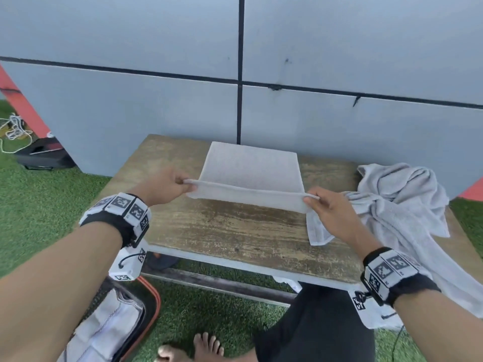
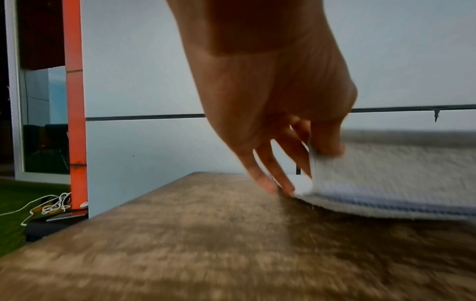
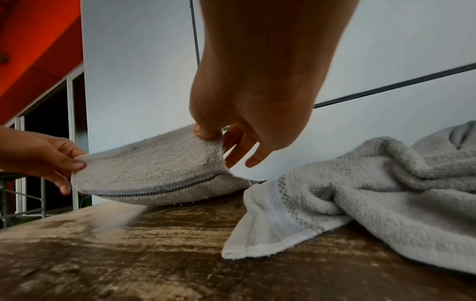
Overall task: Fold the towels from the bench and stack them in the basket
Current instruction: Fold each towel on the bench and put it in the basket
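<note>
Pinched at its two near corners by the left hand (image 1: 167, 185) and right hand (image 1: 330, 209), the half-folded pale grey terry towel (image 1: 251, 168) is stretched crosswise over the worn wooden tabletop (image 1: 222, 231), its flat remainder lying beyond both grips, toward the wall.

Pale grey towels (image 1: 251, 171); weathered brown bench (image 1: 235, 231).

A folded towel (image 1: 251, 168) lies on the counter (image 1: 235, 231), near the back, close to the wall (image 1: 156, 100). The left hand (image 1: 167, 186) holds its near left corner and the right hand (image 1: 329, 210) holds its near right corner. A towel heap (image 1: 402, 205) sits on the right end of the counter, just beside the right hand. A basket (image 1: 149, 304) stands on the grass (image 1: 39, 210), below the counter's left front.
</note>
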Demonstrator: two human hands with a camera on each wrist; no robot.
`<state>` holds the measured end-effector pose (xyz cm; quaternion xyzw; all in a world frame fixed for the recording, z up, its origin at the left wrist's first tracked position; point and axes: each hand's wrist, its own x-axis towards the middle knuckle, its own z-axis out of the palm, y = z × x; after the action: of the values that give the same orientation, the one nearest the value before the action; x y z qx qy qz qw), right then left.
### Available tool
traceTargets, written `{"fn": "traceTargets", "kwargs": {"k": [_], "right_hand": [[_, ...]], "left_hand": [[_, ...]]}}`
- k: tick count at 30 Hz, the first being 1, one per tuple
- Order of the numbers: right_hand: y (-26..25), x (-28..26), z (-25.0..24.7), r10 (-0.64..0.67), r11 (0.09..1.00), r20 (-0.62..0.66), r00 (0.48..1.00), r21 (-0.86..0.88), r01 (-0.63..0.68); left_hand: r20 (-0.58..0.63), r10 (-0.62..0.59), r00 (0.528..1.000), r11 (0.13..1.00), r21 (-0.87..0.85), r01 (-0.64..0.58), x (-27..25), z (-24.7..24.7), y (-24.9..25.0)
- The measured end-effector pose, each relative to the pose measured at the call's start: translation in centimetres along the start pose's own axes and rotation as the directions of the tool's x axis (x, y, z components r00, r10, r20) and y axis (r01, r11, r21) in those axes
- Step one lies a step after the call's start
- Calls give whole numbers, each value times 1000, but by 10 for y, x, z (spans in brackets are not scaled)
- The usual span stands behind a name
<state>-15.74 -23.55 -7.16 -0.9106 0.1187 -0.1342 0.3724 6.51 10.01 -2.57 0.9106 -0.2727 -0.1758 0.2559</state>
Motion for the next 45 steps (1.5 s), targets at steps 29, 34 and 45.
{"fn": "traceTargets", "kwargs": {"k": [29, 34, 45], "right_hand": [[-57, -28, -14, 156, 856, 593, 790, 318, -408], [-52, -11, -10, 218, 872, 389, 895, 335, -357], [-38, 67, 8, 332, 924, 11, 943, 200, -327]], "left_hand": [[189, -139, 972, 843, -493, 217, -78, 6, -22], [-58, -180, 982, 833, -540, 121, -60, 21, -14], [-316, -243, 917, 938, -319, 139, 12, 11, -5]]}}
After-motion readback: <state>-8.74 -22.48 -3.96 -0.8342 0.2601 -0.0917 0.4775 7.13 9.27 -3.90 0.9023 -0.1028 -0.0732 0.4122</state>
